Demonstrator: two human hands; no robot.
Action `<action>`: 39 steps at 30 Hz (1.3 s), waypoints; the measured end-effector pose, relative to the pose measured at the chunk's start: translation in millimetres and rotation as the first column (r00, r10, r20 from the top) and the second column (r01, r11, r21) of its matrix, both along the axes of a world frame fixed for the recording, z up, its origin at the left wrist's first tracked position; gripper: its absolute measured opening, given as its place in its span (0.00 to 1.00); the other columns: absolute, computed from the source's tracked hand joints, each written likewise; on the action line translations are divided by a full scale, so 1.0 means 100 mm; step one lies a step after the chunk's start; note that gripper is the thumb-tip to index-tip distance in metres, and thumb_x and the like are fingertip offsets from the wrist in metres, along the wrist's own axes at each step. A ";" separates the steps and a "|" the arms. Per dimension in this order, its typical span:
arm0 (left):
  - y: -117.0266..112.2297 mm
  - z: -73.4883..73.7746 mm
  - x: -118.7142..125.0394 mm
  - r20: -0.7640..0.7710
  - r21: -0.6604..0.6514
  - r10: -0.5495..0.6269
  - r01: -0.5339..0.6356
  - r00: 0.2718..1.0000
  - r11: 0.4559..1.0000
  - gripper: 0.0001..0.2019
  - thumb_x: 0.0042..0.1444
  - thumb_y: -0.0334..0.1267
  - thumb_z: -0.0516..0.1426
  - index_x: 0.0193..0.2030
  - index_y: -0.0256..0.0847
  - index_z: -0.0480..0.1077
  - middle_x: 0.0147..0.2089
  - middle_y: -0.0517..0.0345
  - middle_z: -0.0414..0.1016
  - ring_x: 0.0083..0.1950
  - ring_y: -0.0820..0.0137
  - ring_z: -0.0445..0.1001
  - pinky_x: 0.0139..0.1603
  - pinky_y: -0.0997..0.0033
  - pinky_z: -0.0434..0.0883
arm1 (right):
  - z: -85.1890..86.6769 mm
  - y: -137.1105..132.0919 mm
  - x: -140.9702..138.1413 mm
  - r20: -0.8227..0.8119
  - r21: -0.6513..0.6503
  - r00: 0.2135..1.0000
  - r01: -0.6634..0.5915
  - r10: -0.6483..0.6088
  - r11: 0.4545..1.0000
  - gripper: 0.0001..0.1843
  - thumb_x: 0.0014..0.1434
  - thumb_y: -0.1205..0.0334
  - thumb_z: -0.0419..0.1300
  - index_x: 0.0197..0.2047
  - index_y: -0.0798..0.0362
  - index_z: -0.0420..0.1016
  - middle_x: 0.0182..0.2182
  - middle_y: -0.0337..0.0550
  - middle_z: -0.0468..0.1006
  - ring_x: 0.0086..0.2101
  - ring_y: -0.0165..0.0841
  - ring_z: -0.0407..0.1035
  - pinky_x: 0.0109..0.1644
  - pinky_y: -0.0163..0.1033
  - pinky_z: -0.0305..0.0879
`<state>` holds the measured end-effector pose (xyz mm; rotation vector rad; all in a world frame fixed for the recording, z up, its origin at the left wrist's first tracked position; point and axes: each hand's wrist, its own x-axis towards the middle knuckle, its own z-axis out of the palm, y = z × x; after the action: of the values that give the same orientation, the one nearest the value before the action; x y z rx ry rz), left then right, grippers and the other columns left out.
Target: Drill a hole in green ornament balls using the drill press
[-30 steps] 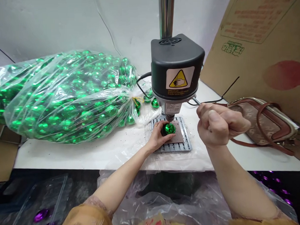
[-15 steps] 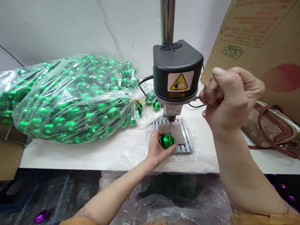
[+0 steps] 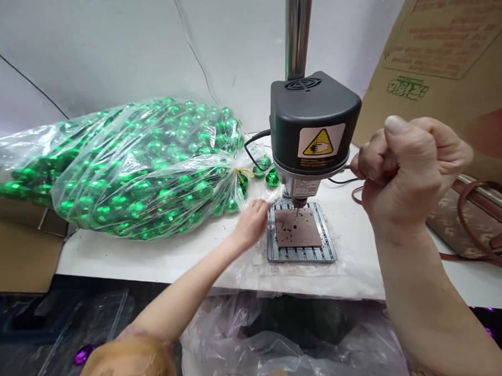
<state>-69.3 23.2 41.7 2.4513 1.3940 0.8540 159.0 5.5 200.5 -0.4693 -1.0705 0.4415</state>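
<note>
Here's the right hand (image 3: 410, 172), up high and clenched in a tight fist around the end of a thin metal lever (image 3: 350, 167) that runs out from the side of the drill press (image 3: 315, 124). Over on the left, the left hand (image 3: 250, 224) is stretched out low, fingers loosely together and nothing showing in them, right up by the tied neck of a big clear plastic bag (image 3: 146, 170) stuffed with shiny green ornaments. A few loose green ornaments (image 3: 271, 179) sit just behind the drill press, beside that neck. The drill bit (image 3: 297, 211) points down just above a brown pad (image 3: 298, 233) with a round hole in it, and the pad lies on a grey slotted metal base (image 3: 301, 255). Dark specks are scattered over the white counter (image 3: 154, 267). To the right, a brown-trimmed handbag (image 3: 472, 222) leans by a cardboard sheet (image 3: 449, 63), and purple ornaments (image 3: 81, 355) lie down below the counter!
</note>
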 end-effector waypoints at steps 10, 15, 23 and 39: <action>0.98 0.15 -0.17 0.371 -0.242 0.304 -0.225 0.877 0.944 0.17 0.48 0.43 0.73 0.30 0.39 0.69 0.33 0.52 0.71 0.57 0.51 0.69 0.65 0.52 0.62 | -0.01 0.00 0.03 0.014 0.032 1.000 -0.026 0.026 0.999 0.24 0.60 0.68 0.60 0.17 0.52 0.53 0.11 0.30 0.53 0.14 0.21 0.52 0.17 0.35 0.46; 0.56 0.22 -0.14 0.608 -0.496 0.305 0.051 0.733 0.867 0.21 0.55 0.49 0.66 0.53 0.43 0.73 0.36 0.56 0.76 0.36 0.64 0.76 0.40 0.64 0.73 | -0.03 0.01 0.03 0.019 0.046 1.000 -0.012 0.011 0.999 0.24 0.61 0.68 0.60 0.18 0.52 0.54 0.12 0.30 0.55 0.15 0.20 0.52 0.20 0.35 0.46; -0.02 0.16 0.16 0.771 -0.636 0.485 0.477 0.412 0.606 0.29 0.48 0.49 0.71 0.55 0.44 0.70 0.45 0.53 0.80 0.34 0.70 0.79 0.36 0.69 0.75 | -0.04 0.02 0.02 0.000 0.063 1.000 -0.016 0.016 0.998 0.24 0.61 0.69 0.59 0.18 0.52 0.54 0.12 0.29 0.54 0.14 0.20 0.52 0.18 0.34 0.48; -0.01 -0.21 0.49 0.806 -0.446 0.265 0.247 0.529 0.860 0.27 0.46 0.49 0.72 0.49 0.41 0.69 0.46 0.53 0.78 0.49 0.65 0.77 0.54 0.62 0.72 | -0.06 0.02 0.03 0.004 0.058 1.000 -0.029 0.029 0.998 0.24 0.62 0.67 0.60 0.18 0.52 0.54 0.12 0.29 0.56 0.15 0.20 0.53 0.20 0.34 0.49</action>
<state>-20.6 22.1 21.0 1.2475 1.0180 1.2389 162.3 7.2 194.9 -0.4037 -1.0918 0.4345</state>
